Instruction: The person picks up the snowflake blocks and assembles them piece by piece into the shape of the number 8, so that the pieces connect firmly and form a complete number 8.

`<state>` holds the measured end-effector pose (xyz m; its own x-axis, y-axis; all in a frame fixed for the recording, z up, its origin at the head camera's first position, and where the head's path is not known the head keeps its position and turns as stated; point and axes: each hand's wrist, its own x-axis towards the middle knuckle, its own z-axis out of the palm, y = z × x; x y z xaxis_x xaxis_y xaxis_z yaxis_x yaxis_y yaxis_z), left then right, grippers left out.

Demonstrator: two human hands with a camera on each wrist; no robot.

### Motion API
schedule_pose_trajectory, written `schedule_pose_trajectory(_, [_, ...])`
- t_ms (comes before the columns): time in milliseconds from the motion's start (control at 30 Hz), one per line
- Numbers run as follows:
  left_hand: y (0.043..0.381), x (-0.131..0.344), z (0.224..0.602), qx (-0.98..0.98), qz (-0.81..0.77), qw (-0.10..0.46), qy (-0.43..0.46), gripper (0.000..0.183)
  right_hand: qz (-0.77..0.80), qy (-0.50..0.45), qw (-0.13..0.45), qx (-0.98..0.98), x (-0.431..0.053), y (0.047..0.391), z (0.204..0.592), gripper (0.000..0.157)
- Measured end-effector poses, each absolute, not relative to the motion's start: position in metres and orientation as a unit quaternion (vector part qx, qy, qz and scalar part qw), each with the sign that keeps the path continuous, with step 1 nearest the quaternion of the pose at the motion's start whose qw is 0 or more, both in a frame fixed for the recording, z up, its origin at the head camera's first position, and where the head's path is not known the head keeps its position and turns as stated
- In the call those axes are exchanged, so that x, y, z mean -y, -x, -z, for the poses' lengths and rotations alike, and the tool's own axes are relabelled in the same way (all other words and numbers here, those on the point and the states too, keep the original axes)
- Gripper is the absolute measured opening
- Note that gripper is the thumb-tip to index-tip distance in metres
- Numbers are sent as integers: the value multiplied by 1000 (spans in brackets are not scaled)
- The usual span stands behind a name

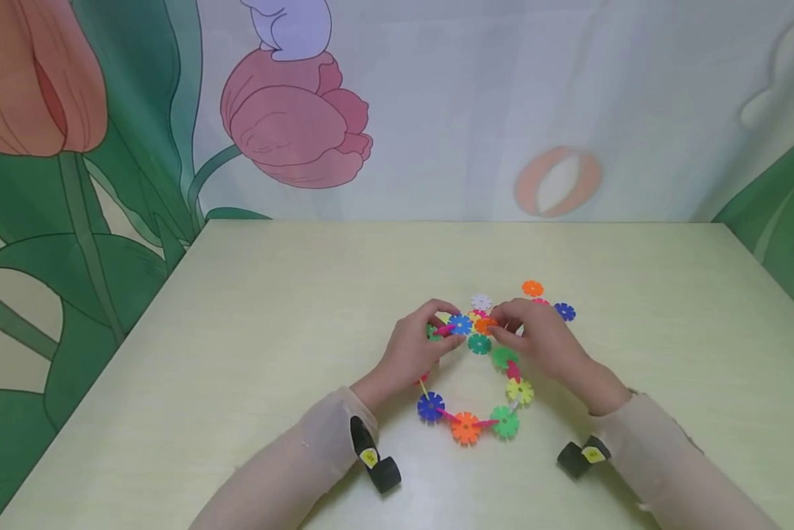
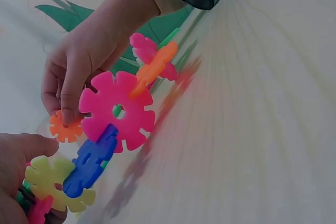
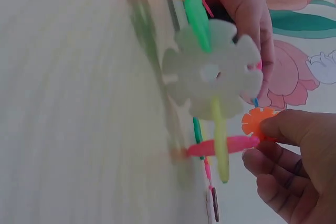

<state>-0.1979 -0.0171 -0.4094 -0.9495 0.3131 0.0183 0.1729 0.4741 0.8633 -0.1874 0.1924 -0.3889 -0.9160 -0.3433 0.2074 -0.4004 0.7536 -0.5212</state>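
Head view: left hand (image 1: 415, 340) pinched light-blue plastic flower disc (image 1: 459, 324) on curved multicoloured plastic disc chain (image 1: 466, 434), probably steadying it; right hand (image 1: 544, 335) pinched orange plastic flower disc (image 1: 485, 325) just beside, apparently leaving notches free, over pale tabletop (image 1: 271, 331).

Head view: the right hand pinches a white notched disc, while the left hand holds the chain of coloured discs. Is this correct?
Not quite: the right hand pinches an orange notched disc, not a white one, as the head view shows. The left hand does hold the chain of coloured discs.
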Motion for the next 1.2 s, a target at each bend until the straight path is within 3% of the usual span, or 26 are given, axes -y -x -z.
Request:
schedule_pose_trajectory(833, [192, 13, 407, -853, -503, 64, -127, 36, -302, -196, 115, 926, -169, 174, 399, 4])
schedule_pose_trajectory(1200, [200, 18, 405, -782, -592, 125, -152, 32, -358, -172, 129, 909, -174, 180, 400, 10])
